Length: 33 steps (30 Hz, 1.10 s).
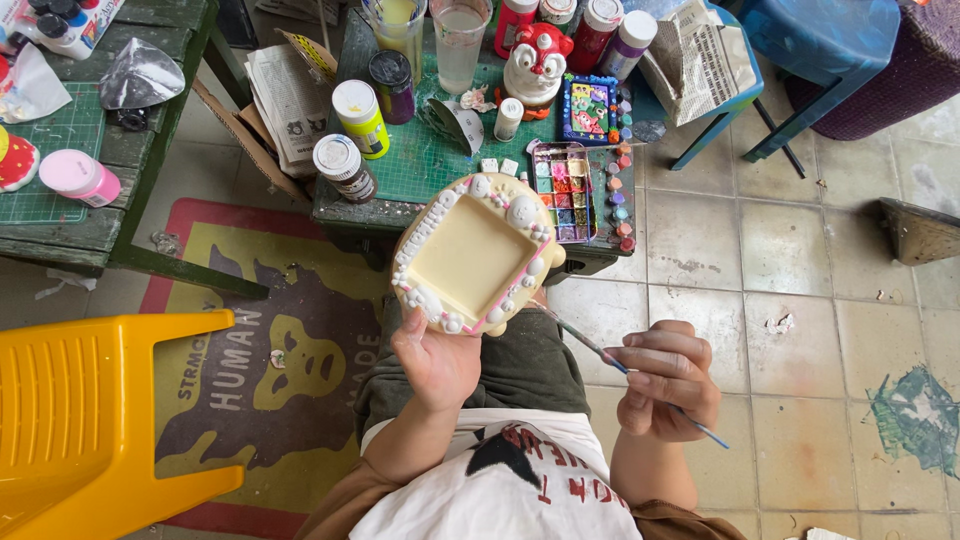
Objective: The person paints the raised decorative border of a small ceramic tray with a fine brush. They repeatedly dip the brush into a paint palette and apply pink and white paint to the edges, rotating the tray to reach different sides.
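Pale floor tiles (790, 250), stained and paint-flecked, lie under a seated person viewed from above; the cream-coloured plaster frame (474, 252), squarish, with white raised ornaments and pink edging, is held up in front of the low green table (420, 160), its lower edge gripped by the left hand (437, 360), whose fingers are curled closed beneath it with the thumb on the rim; the right hand (665, 380) is closed around a thin paintbrush (600, 352), fingers pinched on the shaft, the bristle end pointing toward the frame's lower right corner, just short of it as far as can be seen; beyond the left fingertips, on the table, sit a paint palette (565, 190) of small coloured wells, a yellow-green paint bottle (360, 118) and a brown jar with a white lid (343, 167); farther back stand a red-and-white figurine (537, 62) and a glass of cloudy water (460, 40); off the left hand's outer side, a yellow plastic stool (90, 410) stands on a printed rug (260, 370).
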Each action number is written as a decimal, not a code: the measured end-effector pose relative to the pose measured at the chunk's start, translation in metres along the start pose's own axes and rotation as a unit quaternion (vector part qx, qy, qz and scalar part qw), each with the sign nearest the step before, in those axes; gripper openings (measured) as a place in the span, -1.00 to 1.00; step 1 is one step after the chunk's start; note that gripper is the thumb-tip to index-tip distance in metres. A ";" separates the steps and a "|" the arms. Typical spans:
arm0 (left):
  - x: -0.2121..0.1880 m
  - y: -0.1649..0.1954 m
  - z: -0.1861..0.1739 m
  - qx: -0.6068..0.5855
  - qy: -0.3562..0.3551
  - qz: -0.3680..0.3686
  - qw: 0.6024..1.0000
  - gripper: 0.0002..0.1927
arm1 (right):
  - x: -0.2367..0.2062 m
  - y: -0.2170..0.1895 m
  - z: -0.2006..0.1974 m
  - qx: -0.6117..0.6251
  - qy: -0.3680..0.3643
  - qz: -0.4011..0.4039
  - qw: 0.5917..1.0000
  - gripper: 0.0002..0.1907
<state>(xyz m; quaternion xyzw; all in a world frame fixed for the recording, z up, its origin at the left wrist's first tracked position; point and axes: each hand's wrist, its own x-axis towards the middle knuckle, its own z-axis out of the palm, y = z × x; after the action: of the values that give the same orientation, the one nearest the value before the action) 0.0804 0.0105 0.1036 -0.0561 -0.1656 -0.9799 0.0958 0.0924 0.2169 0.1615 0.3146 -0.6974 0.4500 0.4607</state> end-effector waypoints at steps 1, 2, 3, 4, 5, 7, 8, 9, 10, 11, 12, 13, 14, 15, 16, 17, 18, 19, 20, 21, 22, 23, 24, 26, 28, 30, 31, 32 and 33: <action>0.000 0.000 -0.001 -0.002 0.001 0.000 1.000 -0.30 | 0.000 0.000 0.000 0.009 -0.003 -0.001 1.000 -0.82; 0.000 0.001 -0.001 -0.003 0.002 0.000 1.000 -0.30 | 0.000 -0.001 0.001 0.019 -0.006 -0.001 1.000 -0.82; 0.000 0.001 -0.001 -0.005 0.002 0.000 1.000 -0.30 | 0.000 -0.001 0.001 0.028 -0.009 -0.002 1.000 -0.83; 0.000 0.001 -0.001 -0.004 0.003 0.001 1.000 -0.29 | -0.001 -0.002 0.001 0.022 -0.006 0.003 1.000 -0.82; 0.000 0.001 -0.001 -0.002 0.004 0.001 1.000 -0.29 | -0.001 -0.002 0.001 0.016 -0.003 0.007 1.000 -0.81; 0.001 -0.001 0.000 -0.005 0.007 -0.001 1.000 -0.29 | -0.001 -0.002 0.000 0.023 -0.009 0.010 1.000 -0.81; 0.001 -0.001 0.000 -0.008 0.010 -0.004 1.000 -0.29 | -0.002 -0.002 0.000 0.037 -0.018 0.009 0.999 -0.83; 0.001 -0.001 0.000 -0.010 0.013 -0.006 1.000 -0.29 | -0.002 -0.002 -0.001 0.050 -0.026 0.008 0.998 -0.84; 0.001 -0.001 0.000 -0.011 0.013 -0.007 1.000 -0.29 | -0.002 0.000 -0.001 0.041 -0.016 0.002 0.999 -0.84; 0.000 -0.001 0.000 -0.013 0.014 -0.008 1.000 -0.29 | -0.002 0.002 -0.001 0.032 -0.006 -0.005 0.999 -0.84; 0.000 -0.001 0.000 -0.014 0.014 -0.009 1.000 -0.30 | -0.002 0.003 -0.001 0.022 0.004 -0.012 1.000 -0.84; 0.001 -0.002 0.000 -0.011 0.012 -0.007 1.000 -0.29 | -0.002 0.003 -0.002 0.032 -0.009 -0.007 0.999 -0.85; 0.002 -0.001 0.001 -0.008 0.010 -0.005 1.000 -0.29 | -0.003 0.002 -0.001 0.042 -0.021 -0.003 0.999 -0.86; 0.003 -0.001 0.001 -0.004 0.008 -0.004 1.000 -0.29 | -0.003 0.001 -0.001 0.052 -0.033 0.001 0.998 -0.86; 0.003 -0.001 0.001 -0.005 0.009 -0.003 1.000 -0.30 | -0.003 0.000 -0.001 0.039 -0.026 0.003 0.999 -0.86; 0.003 -0.001 0.002 -0.006 0.011 -0.001 1.000 -0.30 | -0.002 0.000 -0.001 0.027 -0.019 0.004 0.999 -0.86; 0.002 -0.001 0.003 -0.007 0.012 0.000 1.000 -0.31 | -0.002 -0.001 0.000 0.014 -0.012 0.005 1.000 -0.86; 0.003 -0.001 0.003 -0.002 0.013 0.000 1.000 -0.31 | -0.002 -0.002 0.000 0.026 -0.020 0.007 0.999 -0.85; 0.003 0.000 0.004 0.003 0.013 0.000 1.000 -0.31 | -0.002 -0.004 0.002 0.039 -0.027 0.009 0.999 -0.85; 0.003 0.001 0.004 0.008 0.014 0.000 1.000 -0.30 | -0.001 -0.005 0.003 0.051 -0.034 0.011 0.998 -0.85; 0.003 0.001 0.004 0.007 0.015 0.001 1.000 -0.31 | 0.000 -0.005 0.003 0.041 -0.034 0.013 0.998 -0.85; 0.003 0.000 0.004 0.006 0.017 0.003 1.000 -0.31 | 0.001 -0.005 0.003 0.031 -0.034 0.014 0.999 -0.84; 0.003 0.000 0.003 0.005 0.018 0.004 1.000 -0.32 | 0.001 -0.006 0.004 0.021 -0.034 0.015 0.999 -0.84; 0.003 0.000 0.001 0.001 0.018 0.001 1.000 -0.31 | 0.002 -0.006 0.004 0.027 -0.031 0.012 0.999 -0.85; 0.003 -0.001 -0.001 -0.010 0.015 -0.004 1.000 -0.31 | 0.002 -0.005 0.003 0.030 -0.035 0.008 0.999 -0.86; 0.003 -0.001 -0.002 -0.026 0.008 -0.010 1.000 -0.31 | 0.000 -0.004 0.003 0.030 -0.046 0.004 0.999 -0.87; 0.004 -0.001 -0.003 -0.017 0.011 -0.009 1.000 -0.30 | 0.000 -0.003 0.003 0.024 -0.022 0.006 0.999 -0.87; 0.004 -0.001 -0.003 -0.009 0.016 -0.007 1.000 -0.30 | 0.000 -0.001 0.003 0.018 0.000 0.008 1.000 -0.87; 0.003 -0.002 -0.003 -0.002 0.021 -0.006 1.000 -0.30 | -0.001 0.000 0.003 0.011 0.022 0.011 1.000 -0.86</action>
<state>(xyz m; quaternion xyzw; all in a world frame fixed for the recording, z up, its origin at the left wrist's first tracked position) 0.0770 0.0106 0.1010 -0.0345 -0.1619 -0.9817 0.0938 0.0916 0.2143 0.1603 0.3025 -0.6852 0.4695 0.4675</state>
